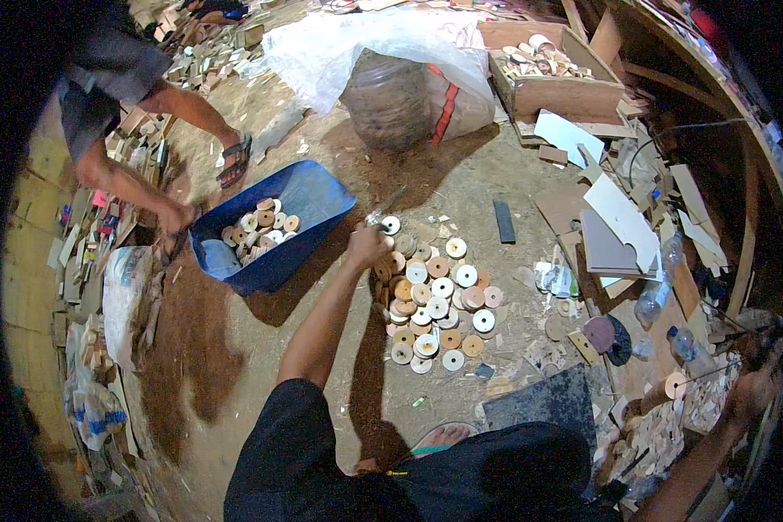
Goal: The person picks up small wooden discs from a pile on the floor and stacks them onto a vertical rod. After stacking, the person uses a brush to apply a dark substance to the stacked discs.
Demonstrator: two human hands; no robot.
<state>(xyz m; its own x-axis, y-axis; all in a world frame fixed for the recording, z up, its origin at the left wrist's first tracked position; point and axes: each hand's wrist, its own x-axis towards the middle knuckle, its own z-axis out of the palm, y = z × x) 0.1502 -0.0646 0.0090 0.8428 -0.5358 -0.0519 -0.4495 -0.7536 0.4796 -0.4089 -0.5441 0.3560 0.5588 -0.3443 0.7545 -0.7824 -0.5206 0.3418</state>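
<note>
Right of the bin (309, 248), the left hand (370, 246) was nearest the loose discs (444, 311), which spread farther right from its fingers, the right hand (754, 389) well beyond; I couldn't tell either hand's grip.

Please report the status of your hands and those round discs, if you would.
Left hand at upper left of disc pile, grip unclear. Right hand out at far right, grip unclear. Blue bin with more discs sits left of disc pile.
</note>
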